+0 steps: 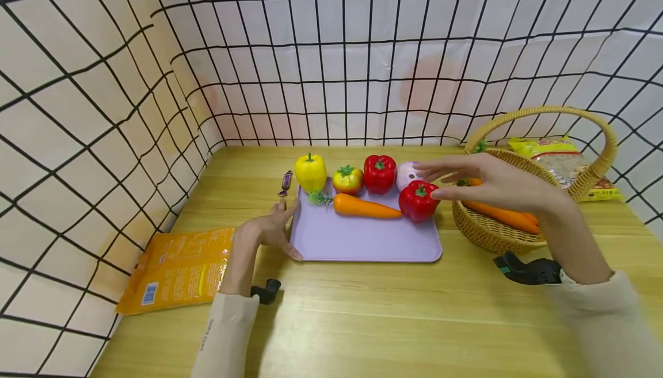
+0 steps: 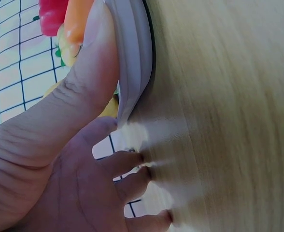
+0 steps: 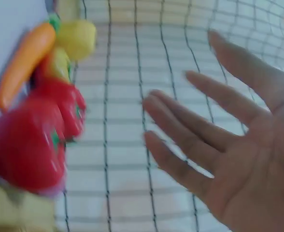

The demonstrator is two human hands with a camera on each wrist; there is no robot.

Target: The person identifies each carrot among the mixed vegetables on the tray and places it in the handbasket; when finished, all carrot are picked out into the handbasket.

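Observation:
My left hand [image 1: 274, 231] rests at the left side of a lilac tray [image 1: 362, 243], its fingers spread. In the left wrist view the thumb [image 2: 103, 43] lies along the rim and the other fingertips touch the table. My right hand [image 1: 492, 182], fingers extended and holding nothing, hovers between the tray and a wicker basket [image 1: 476, 231]. Nearest to it on the tray is a red bell pepper [image 1: 418, 202]. Behind that are a pale purple round vegetable [image 1: 408, 175], partly hidden, and another red pepper [image 1: 380, 174]. A carrot [image 1: 365, 206], a yellow-red tomato [image 1: 347, 180] and a yellow pepper [image 1: 311, 173] lie farther left.
Carrots [image 1: 505, 217] lie in the basket, whose tall handle [image 1: 549, 111] arches above it. A clear-windowed food bag [image 1: 564, 165] is behind. An orange packet [image 1: 181, 271] lies at left, and a purple wrapped candy [image 1: 286, 183] sits beside the tray. Grid-patterned walls enclose the table.

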